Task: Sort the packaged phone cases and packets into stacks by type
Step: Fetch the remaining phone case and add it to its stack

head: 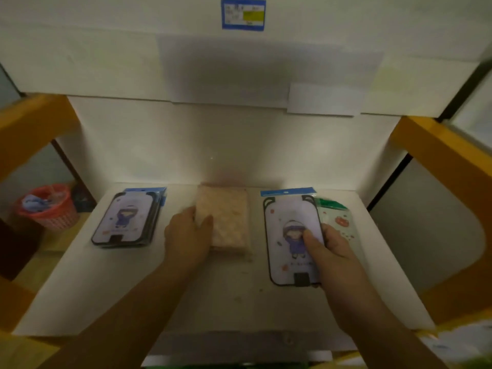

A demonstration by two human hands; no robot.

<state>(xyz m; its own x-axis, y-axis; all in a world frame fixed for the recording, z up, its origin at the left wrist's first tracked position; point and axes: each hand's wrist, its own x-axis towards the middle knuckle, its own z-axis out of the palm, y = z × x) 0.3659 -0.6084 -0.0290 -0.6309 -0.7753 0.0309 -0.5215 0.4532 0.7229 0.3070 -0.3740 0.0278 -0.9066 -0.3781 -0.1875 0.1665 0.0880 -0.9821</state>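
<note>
A stack of packaged phone cases with a purple cartoon figure lies at the left of the white table. In the middle lies a pinkish packet stack; my left hand rests on its left edge, thumb on top. At the right, my right hand grips a packaged phone case with the same purple figure, thumb pressed on its front. Behind that case lies a pale packet with a green top and a red print, partly hidden.
A red mesh basket with blue scraps stands low at the left beyond the table. Orange frame beams flank the table on both sides. A white back wall rises behind, with a blue-bordered label high up.
</note>
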